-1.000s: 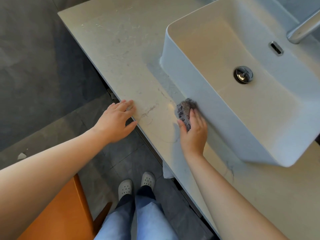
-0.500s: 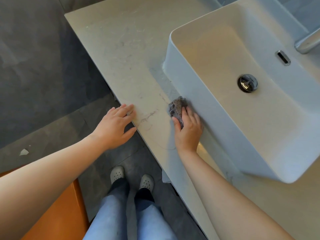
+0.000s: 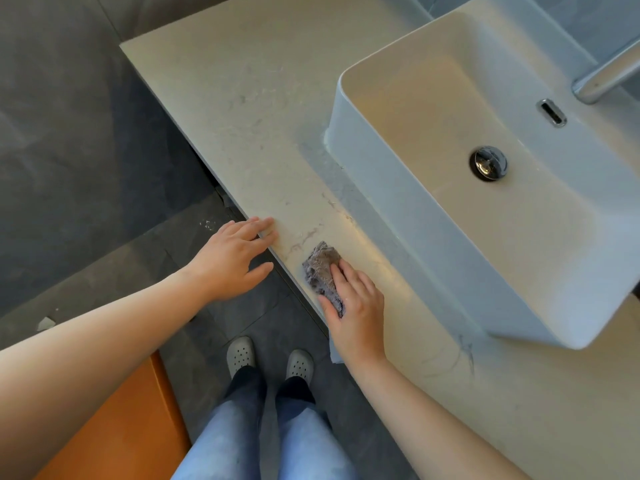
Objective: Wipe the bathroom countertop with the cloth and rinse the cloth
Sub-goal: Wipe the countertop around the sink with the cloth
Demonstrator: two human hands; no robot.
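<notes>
A small grey cloth [image 3: 320,268] lies crumpled on the pale stone countertop [image 3: 242,109], near its front edge. My right hand [image 3: 356,306] presses down on the cloth with fingers spread over it. My left hand [image 3: 232,258] rests with open fingers on the counter's front edge, just left of the cloth. A white vessel sink [image 3: 391,237] stands on the counter to the right, a hand's width from the cloth. A wet sheen shows on the counter between cloth and sink.
A chrome faucet [image 3: 606,76] reaches over the sink at the top right, above the drain plug [image 3: 488,163]. Dark floor tiles lie left of the counter. An orange stool [image 3: 114,431] stands at the lower left beside my feet in grey clogs [image 3: 270,358].
My right hand has slid the cloth away from the sink wall toward the counter's front edge. My left hand stays on the edge.
</notes>
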